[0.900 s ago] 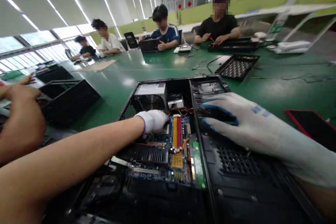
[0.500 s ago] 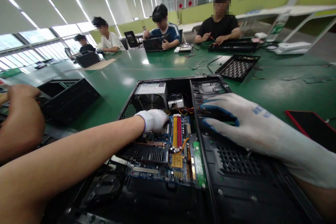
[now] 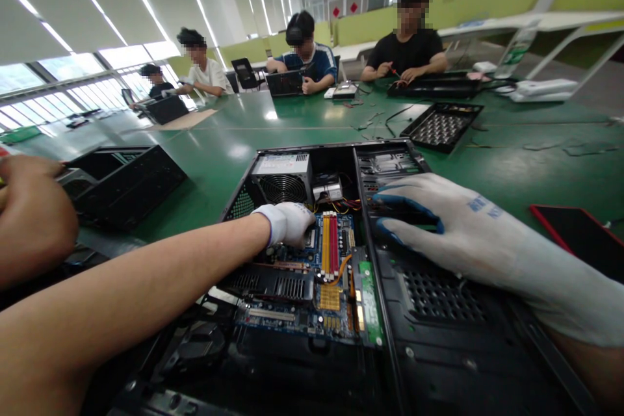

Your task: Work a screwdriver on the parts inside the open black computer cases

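Observation:
An open black computer case (image 3: 316, 364) lies in front of me, with a blue motherboard (image 3: 307, 320) inside. My left hand (image 3: 291, 224), in a white glove, reaches over the motherboard beside the yellow and red memory slots (image 3: 329, 244). Its fingers are curled down near the processor area, and what they hold, if anything, is hidden. A silver power supply (image 3: 283, 179) with a fan sits just beyond it. My right hand (image 3: 424, 214), in a white and blue glove, rests with fingers spread on the metal part of the case at the right and holds nothing.
At the left, another person's arm (image 3: 36, 221) is beside a second black case (image 3: 131, 188). A black panel with holes (image 3: 441, 127) and loose cables lie on the green table (image 3: 214, 156). A red-edged black pad (image 3: 580, 234) is at the right. Several people work across the table.
The neighbouring person's arm at the left has shifted slightly left and down. My hands have hardly moved.

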{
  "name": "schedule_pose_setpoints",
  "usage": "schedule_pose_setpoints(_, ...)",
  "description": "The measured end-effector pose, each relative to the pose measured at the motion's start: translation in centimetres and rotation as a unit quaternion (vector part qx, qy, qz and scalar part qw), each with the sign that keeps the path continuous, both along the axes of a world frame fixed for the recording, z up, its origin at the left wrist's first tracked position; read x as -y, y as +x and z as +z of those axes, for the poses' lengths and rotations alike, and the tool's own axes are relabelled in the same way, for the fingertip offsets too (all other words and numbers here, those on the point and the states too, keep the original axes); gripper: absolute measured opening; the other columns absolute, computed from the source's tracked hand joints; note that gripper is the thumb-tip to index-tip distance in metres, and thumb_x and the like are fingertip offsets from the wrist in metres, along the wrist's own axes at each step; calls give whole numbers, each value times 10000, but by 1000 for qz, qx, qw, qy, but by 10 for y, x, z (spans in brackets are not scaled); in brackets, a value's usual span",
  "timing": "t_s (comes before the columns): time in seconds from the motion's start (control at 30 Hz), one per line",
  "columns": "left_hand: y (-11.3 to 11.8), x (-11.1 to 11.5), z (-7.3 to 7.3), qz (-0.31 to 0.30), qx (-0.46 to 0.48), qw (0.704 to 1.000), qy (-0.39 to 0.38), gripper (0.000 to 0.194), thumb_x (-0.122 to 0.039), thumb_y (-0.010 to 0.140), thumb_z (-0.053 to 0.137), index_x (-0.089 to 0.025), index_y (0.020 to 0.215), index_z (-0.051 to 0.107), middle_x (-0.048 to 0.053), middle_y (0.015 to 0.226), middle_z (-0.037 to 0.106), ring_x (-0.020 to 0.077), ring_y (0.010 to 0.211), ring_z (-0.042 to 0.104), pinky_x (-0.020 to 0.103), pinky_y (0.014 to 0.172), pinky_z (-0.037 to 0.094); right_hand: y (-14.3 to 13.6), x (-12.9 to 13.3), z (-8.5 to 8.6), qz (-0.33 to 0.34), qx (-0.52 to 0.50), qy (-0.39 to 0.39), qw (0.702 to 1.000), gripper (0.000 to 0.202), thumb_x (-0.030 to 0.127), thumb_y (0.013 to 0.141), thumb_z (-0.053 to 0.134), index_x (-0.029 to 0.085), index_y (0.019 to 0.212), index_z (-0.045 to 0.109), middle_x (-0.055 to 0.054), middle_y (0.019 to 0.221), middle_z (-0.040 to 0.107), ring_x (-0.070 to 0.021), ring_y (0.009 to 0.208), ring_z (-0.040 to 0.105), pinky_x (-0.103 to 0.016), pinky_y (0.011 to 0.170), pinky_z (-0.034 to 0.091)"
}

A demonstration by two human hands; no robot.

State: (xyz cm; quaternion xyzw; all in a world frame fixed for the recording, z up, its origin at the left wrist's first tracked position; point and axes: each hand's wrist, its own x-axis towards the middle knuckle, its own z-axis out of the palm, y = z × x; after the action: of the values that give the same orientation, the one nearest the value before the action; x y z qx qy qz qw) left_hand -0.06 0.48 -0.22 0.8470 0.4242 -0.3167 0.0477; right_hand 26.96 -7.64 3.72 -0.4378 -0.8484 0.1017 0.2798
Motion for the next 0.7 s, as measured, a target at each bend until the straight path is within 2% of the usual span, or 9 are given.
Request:
schedule_pose_setpoints(0.27, 1, 0, -2, 2, -6, 1000, 4, 540, -427, 817, 804, -187, 1294, 726, 140, 1301, 756, 320, 1175, 730, 336, 939, 590, 2, 0, -1, 0, 0, 1, 1000, 462, 616, 979, 599, 242, 1211, 741, -79, 1249, 758, -328, 1186, 680, -493, 1031, 530)
schedule_pose_setpoints(0.5, 0, -4, -7, -4, -1, 1000, 2, 544, -417, 804, 804, -181, 1288, 720, 149, 1296, 755, 340, 1179, 728, 360, 951, 590, 1, 1, -1, -2, 5, 0, 1000, 469, 609, 985, 593, 230, 1219, 741, -91, 1255, 756, -328, 1186, 679, -498, 1040, 528)
schedule_pose_setpoints(0.7, -2, -7, -10, 12, 14, 1000, -25, 586, -485, 693, 833, -152, 1169, 749, 178, 1160, 794, 388, 1054, 765, 419, 882, 619, 2, 1, -1, -11, -1, 0, 1000, 461, 611, 970, 615, 242, 1215, 743, -85, 1266, 753, -331, 1195, 680, -501, 1041, 536)
